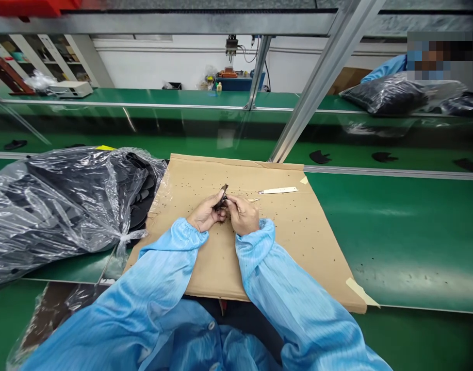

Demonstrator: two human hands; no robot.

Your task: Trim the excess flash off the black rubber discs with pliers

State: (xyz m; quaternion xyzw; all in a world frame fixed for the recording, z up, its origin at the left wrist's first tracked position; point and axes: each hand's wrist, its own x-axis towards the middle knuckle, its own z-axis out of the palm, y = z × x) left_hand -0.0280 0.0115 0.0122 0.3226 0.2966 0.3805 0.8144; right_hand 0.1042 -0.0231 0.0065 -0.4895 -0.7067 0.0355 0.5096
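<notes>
The left hand (207, 212) and right hand (242, 215) sit close together and pinch a small dark piece (221, 198) between them, over a cardboard sheet (282, 257). Firm fingertips will keep it still. A white strip (278, 190) lies just past the right hand.

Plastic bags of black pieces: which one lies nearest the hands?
The large clear bag at the left, against the cardboard sheet, is nearest the left hand and right hand. The other bag lies on the far green bench.
</notes>
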